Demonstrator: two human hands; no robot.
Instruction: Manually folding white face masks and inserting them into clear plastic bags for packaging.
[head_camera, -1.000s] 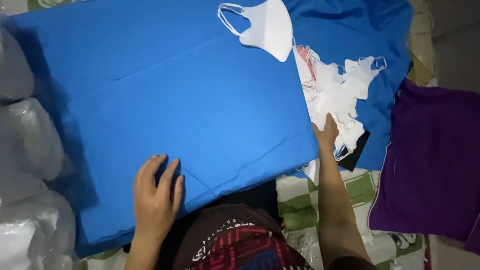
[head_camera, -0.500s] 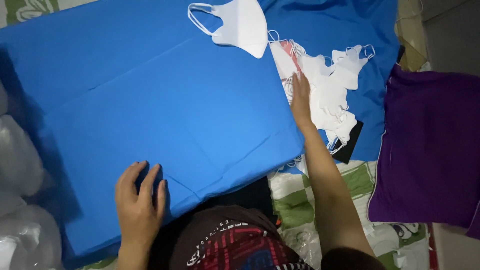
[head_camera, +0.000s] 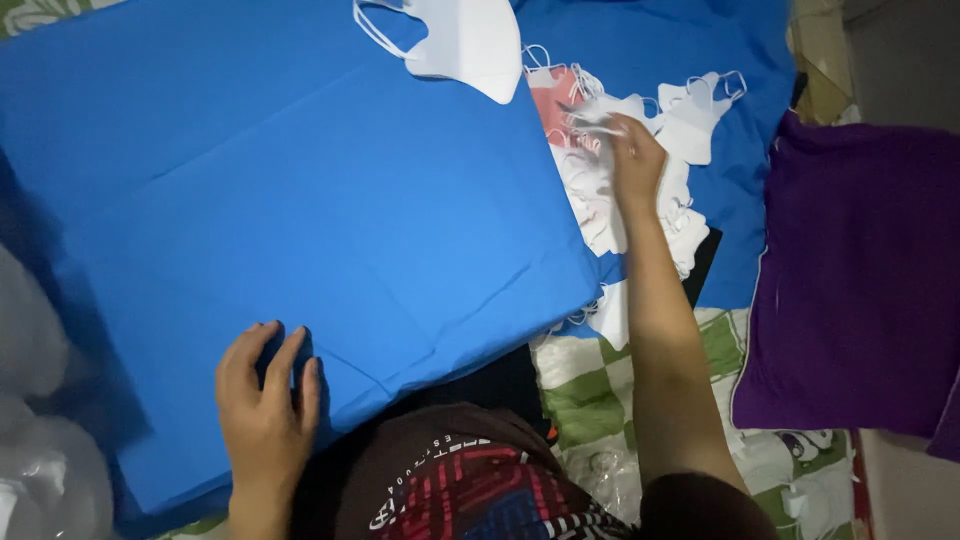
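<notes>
1. Right hand (head_camera: 636, 158) reaches into the heap of white face masks (head_camera: 640, 190) beside the blue cloth-covered board (head_camera: 330, 230); grip closing on tangled ear loops, so several masks may lift together.
2. Left hand (head_camera: 265, 400) lies flat and spread on the board's near edge, holding nothing; pressure there may wrinkle the cloth.
3. A single mask (head_camera: 470, 40) at the board's far edge could slide off.

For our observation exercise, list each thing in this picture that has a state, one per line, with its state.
left hand: flat on the blue cloth, holding nothing
right hand: reaching into the mask pile
blue cloth: spread flat, creased
white mask: lying apart on the cloth
mask pile: jumbled, straps tangled
purple cloth: lying beside
</notes>
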